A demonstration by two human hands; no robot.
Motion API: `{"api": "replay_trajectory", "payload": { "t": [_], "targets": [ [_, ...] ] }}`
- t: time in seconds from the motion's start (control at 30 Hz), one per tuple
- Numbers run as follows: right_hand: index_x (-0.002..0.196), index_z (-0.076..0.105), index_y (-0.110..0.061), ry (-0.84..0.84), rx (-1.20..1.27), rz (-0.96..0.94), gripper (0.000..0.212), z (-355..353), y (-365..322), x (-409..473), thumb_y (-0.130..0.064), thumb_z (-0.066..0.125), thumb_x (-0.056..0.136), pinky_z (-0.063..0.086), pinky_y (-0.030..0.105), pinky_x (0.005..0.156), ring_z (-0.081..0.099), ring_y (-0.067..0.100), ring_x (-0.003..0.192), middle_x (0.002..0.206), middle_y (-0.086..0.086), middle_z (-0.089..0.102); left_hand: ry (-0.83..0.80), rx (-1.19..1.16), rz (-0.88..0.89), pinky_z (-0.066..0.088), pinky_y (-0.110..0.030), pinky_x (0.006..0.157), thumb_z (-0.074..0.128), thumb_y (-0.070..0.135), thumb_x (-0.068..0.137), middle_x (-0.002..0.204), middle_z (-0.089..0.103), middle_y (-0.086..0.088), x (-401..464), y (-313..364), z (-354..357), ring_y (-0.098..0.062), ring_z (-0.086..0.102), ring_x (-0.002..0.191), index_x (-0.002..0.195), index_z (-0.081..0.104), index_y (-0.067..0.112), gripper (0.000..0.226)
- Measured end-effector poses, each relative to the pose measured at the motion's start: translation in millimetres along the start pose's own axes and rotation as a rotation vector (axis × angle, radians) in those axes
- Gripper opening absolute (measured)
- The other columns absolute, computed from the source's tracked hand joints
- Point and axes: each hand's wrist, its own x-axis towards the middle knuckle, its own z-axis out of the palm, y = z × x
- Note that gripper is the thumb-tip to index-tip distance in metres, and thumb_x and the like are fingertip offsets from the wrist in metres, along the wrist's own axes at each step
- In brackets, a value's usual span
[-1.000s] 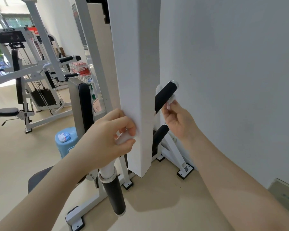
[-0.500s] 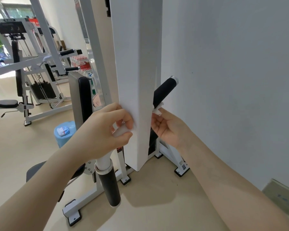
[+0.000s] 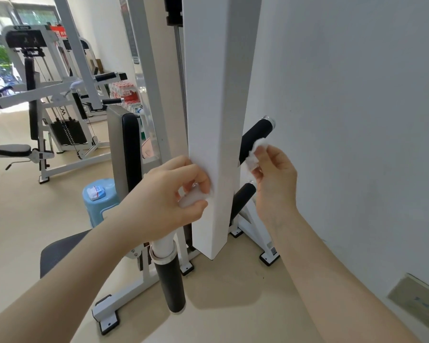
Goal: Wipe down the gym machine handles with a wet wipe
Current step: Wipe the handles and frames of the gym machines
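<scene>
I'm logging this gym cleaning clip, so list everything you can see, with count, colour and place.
wet wipe: one, white, against the upper right handle
handles: three, black; two right of the column, one lower front
column: one, white, centre
back pad: one, black, left of column
stool: one, light blue, by the pad
packet: one, white and blue, on the stool
other machines: white, far left
wall: white, right
left hand: grips the white bar above the front handle
right hand: pinches the wipe
</scene>
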Motion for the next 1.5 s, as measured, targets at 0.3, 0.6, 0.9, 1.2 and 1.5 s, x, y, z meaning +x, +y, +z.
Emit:
{"api": "replay_trajectory", "payload": {
  "t": [0.3,0.6,0.9,1.2,1.5],
  "targets": [
    [0.091,0.070,-0.006,0.093,-0.683,-0.509,0.014,-3,-16,50,-0.015,0.060,0.088,0.039,0.004,0.071,0.056,0.010,0.082,0.094,0.009,0.059,-0.005,-0.012,-0.003,0.038,-0.003,0.069,0.068,0.012,0.073,0.090,0.048,0.016,0,2,2,0.007,0.047,0.081,0.079,0.055,0.035,0.027],
    [0.086,0.072,-0.011,-0.068,-0.659,-0.521,0.010,8,-11,32,-0.013,0.063,0.085,0.039,0.005,0.071,0.051,-0.002,0.078,0.085,-0.006,0.052,-0.026,-0.015,-0.004,0.039,-0.004,0.066,0.068,0.012,0.074,0.091,0.049,0.013,1,2,-1,0.005,0.047,0.081,0.080,0.056,0.035,0.027],
    [0.076,0.068,-0.018,-0.077,-0.615,-0.407,0.008,5,-18,34,-0.018,0.064,0.084,0.045,0.025,0.081,0.054,0.007,0.081,0.083,-0.008,0.054,-0.029,-0.034,0.003,0.041,-0.006,0.067,0.068,0.014,0.074,0.092,0.050,0.013,-1,2,-1,0.002,0.048,0.082,0.077,0.054,0.041,0.031],
    [0.096,0.068,-0.017,-0.051,-0.514,-0.463,0.011,-8,8,8,-0.014,0.059,0.089,0.045,0.023,0.076,0.055,0.015,0.081,0.090,0.007,0.060,-0.004,-0.053,-0.020,0.037,-0.003,0.068,0.068,0.010,0.073,0.090,0.051,0.011,-1,2,0,0.003,0.048,0.082,0.078,0.059,0.033,0.025],
    [0.089,0.067,-0.018,-0.203,-0.805,-0.230,0.015,-65,80,-21,-0.007,0.056,0.090,0.039,0.009,0.068,0.054,0.000,0.080,0.085,-0.012,0.058,-0.014,-0.100,-0.048,0.043,-0.011,0.071,0.067,0.015,0.073,0.095,0.052,0.007,-5,6,4,-0.003,0.049,0.086,0.082,0.061,0.030,0.018]
  ]
}}
